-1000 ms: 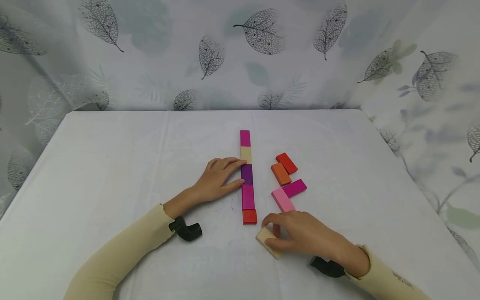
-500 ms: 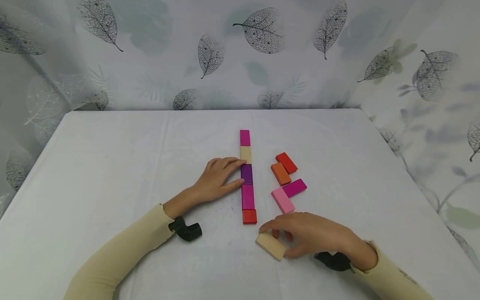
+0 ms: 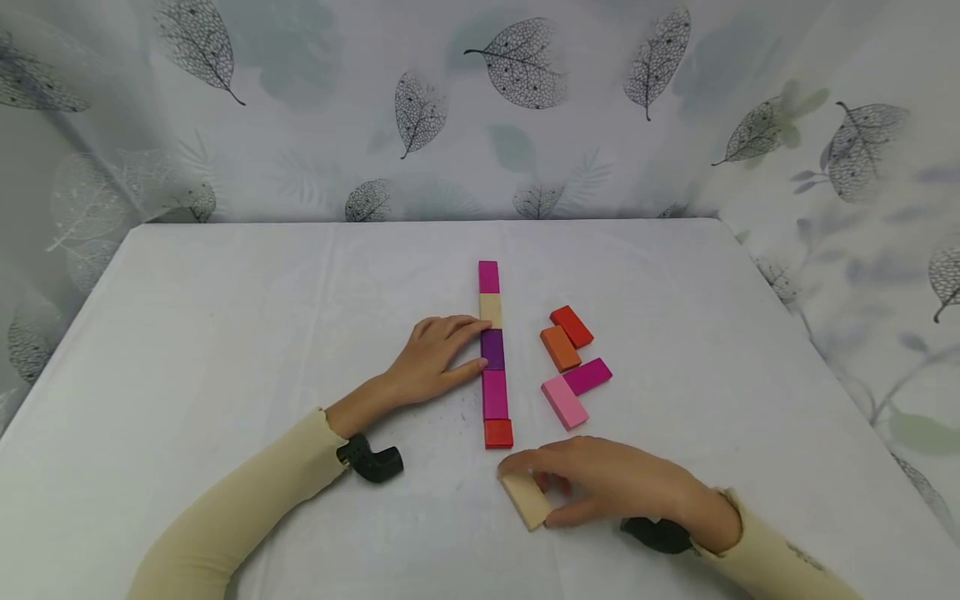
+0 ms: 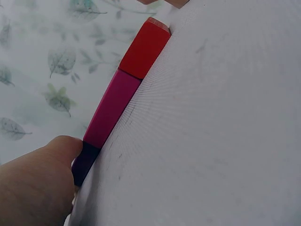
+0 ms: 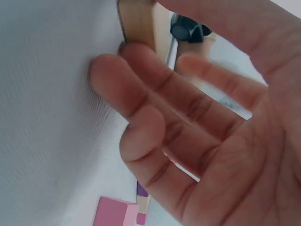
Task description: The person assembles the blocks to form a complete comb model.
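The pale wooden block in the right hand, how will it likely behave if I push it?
The pale wooden block looks stiff, judging by its straight edges. Its flat faces suggest it would slide rather than roll. Being smaller than the right hand holding it, it is probably light.

I see the left hand [image 3: 438, 358] touching the row of blocks [image 3: 494, 353]. Near the row's red end, the right hand [image 3: 615, 479] pinches a wooden block [image 3: 527, 502]. Four loose blocks [image 3: 587, 377] lie right of the row.
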A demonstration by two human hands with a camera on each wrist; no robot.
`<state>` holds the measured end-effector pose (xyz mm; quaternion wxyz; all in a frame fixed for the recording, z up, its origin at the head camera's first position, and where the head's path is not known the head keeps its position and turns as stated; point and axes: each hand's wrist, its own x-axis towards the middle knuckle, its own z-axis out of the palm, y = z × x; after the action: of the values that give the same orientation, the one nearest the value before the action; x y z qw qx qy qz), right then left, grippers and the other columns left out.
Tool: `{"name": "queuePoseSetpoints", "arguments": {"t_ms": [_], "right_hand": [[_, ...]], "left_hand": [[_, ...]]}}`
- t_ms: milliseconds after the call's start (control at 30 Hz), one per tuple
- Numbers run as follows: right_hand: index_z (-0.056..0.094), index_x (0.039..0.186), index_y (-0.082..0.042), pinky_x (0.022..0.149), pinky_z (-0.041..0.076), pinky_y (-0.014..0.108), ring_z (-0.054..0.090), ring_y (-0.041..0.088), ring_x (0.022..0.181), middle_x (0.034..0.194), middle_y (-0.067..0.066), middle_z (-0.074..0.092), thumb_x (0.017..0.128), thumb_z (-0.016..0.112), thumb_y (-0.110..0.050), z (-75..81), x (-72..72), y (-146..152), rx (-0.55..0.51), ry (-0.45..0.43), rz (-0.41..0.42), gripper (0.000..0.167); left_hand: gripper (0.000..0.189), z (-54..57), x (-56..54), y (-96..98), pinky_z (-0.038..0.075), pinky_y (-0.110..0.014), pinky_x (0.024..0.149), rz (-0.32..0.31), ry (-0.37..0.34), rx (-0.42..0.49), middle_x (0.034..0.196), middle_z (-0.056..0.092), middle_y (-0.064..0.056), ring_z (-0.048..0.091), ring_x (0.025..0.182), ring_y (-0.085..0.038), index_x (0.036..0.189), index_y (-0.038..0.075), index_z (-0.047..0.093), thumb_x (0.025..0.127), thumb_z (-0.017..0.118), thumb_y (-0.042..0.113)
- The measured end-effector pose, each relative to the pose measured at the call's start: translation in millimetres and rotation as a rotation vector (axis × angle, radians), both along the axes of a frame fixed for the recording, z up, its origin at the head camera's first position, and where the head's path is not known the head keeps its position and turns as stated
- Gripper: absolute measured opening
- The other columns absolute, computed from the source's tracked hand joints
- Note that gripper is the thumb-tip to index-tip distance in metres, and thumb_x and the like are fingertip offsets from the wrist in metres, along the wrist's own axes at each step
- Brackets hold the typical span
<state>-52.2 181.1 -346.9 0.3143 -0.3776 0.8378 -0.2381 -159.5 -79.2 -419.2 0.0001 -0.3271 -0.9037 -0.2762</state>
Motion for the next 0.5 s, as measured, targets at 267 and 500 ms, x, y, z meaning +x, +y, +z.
{"name": "queuePoseSetpoints", "arguments": {"t_ms": [267, 500], "right_hand": [[0.06, 0.131, -0.022, 0.075, 0.048, 0.018, 0.052, -0.002, 0.085, 0.094, -0.017, 0.057, 0.087, 0.075, -0.024, -4.6, 0.0, -2.9, -0.013, 0.019, 0.036, 0.046], [0.061, 0.127, -0.017, 0.072, 0.049, 0.017, 0.052, -0.001, 0.083, 0.092, -0.015, 0.057, 0.087, 0.075, -0.025, -9.8, 0.0, -9.0, -0.05, 0.011, -0.016, 0.043]], "left_hand": [[0.057, 1.1, 1.0, -0.5, 0.02, -0.053, 0.112, -0.004, -0.001, 0.002, 0.145, 0.045, -0.01, 0.038, 0.135, -0.027, 0.148, 0.016, 0.043, 0.097, 0.055, 0.039], [0.058, -0.2, -0.3, -1.3, 0.019, -0.052, 0.113, 0.001, -0.01, -0.005, 0.146, 0.044, -0.008, 0.037, 0.136, -0.026, 0.148, 0.018, 0.042, 0.097, 0.055, 0.041]]}}
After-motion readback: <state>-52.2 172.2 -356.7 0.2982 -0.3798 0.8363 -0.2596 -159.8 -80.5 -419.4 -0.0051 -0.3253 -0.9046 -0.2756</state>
